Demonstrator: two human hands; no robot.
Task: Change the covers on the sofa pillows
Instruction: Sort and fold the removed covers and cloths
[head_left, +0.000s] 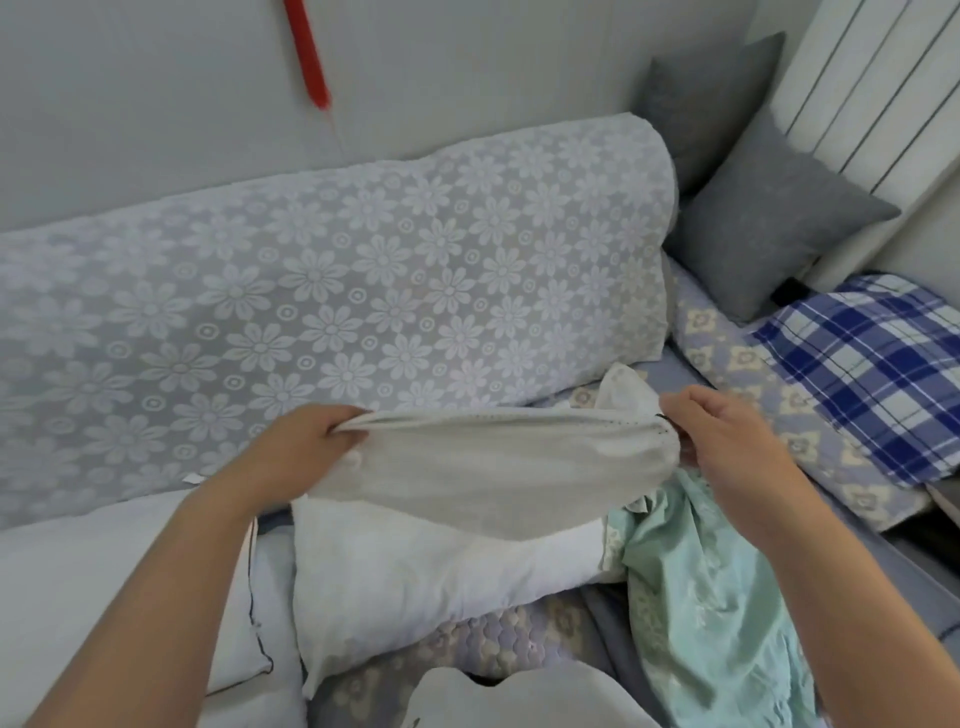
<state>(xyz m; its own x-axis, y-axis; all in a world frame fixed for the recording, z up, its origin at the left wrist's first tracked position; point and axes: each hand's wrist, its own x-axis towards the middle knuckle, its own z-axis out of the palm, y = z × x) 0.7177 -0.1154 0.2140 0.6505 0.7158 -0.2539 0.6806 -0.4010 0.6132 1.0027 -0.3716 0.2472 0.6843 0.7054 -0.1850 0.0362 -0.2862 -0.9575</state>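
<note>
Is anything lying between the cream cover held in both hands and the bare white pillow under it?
Nothing visible. The cream cover, stretched between left hand and right hand, hangs directly above the bare white pillow.

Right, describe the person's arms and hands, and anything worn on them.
Both forearms are bare up to the frame edge: no sleeves show. The left hand and right hand wear no gloves, and no watch, bracelet or ring is visible. Nails look short and unpainted, though the picture is soft.

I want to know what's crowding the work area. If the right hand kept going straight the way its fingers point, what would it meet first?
The right hand points left and slightly up, already gripping the white cover. Past the cover it would probably reach the floral backrest, though depth is unclear.
</note>
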